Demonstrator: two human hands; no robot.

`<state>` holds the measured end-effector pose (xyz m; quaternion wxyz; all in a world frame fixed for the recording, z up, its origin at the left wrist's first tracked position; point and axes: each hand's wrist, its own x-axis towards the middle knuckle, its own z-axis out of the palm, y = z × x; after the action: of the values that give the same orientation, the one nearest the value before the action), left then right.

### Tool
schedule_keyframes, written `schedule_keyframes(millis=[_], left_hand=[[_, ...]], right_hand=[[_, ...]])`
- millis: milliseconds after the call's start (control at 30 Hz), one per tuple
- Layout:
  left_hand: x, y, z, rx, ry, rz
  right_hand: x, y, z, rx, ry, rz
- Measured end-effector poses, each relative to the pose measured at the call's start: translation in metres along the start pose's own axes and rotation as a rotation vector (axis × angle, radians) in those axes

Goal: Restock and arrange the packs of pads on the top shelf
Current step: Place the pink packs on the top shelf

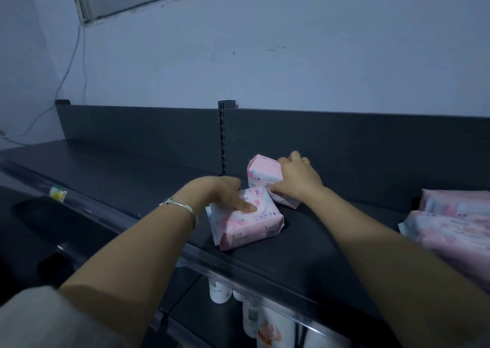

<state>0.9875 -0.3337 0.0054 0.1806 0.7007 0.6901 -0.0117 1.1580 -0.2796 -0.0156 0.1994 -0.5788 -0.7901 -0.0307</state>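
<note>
Left grip (pixel 220 191) clasps the near pack (pixel 252 223); right grip (pixel 297 180) clasps the far pack (pixel 261 172) behind it.

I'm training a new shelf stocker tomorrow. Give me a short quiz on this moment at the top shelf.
1. True or false: the left hand holds the front pack.
2. Which wrist wears the bracelet? A left, B right.
3. Fill in: the right hand grips the ____ pack.
Key: 1 true; 2 A; 3 rear, that is, the rear pack.
</note>
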Motion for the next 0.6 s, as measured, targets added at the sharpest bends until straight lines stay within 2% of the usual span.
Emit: schedule_keyframes(millis=[67,267,467,600], left_hand=[[-0.006,0.002,0.004,0.010,0.042,0.040],[-0.025,0.009,0.027,-0.204,0.067,0.224],[-0.044,0.014,0.040,0.057,0.136,0.246],[-0.080,0.022,0.044,0.094,0.363,0.303]], right_hand=[[-0.008,0.001,-0.003,0.005,0.039,0.030],[-0.038,0.002,-0.022,-0.016,0.097,0.116],[-0.093,0.003,-0.040,-0.074,0.130,0.169],[-0.140,-0.007,-0.059,-0.108,0.248,0.213]])
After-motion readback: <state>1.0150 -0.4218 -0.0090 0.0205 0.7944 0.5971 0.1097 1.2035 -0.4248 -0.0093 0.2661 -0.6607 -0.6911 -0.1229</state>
